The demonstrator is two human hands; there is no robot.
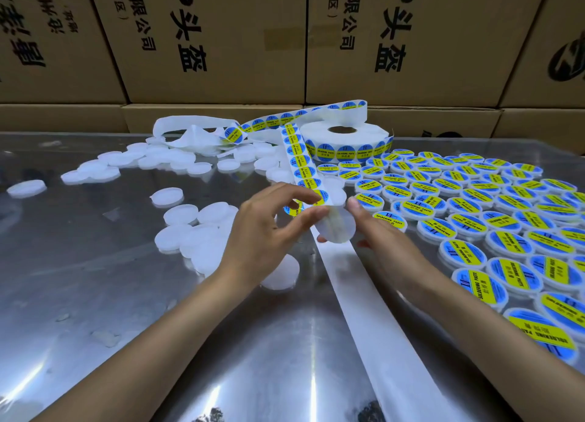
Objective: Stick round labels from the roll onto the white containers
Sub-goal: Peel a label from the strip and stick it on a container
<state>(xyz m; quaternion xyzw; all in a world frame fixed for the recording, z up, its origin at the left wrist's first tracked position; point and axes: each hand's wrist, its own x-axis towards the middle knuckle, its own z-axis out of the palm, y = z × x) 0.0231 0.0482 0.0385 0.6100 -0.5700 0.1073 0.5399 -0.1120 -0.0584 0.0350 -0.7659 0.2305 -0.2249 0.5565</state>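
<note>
Steel table [95, 295]: left hand [262, 231] pinches label strip [302, 168], right hand [376, 231] grips white container [337, 228]

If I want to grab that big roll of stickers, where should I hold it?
Hold the label roll by its round outer sides, coming from above. It lies flat on the metal table with its core hole up, and labelled containers crowd its front.

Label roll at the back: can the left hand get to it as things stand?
Probably not right now. The left hand is pinching the label strip, beside the white container in the right hand. The path to the label roll looks open, but it lies far back.
</note>
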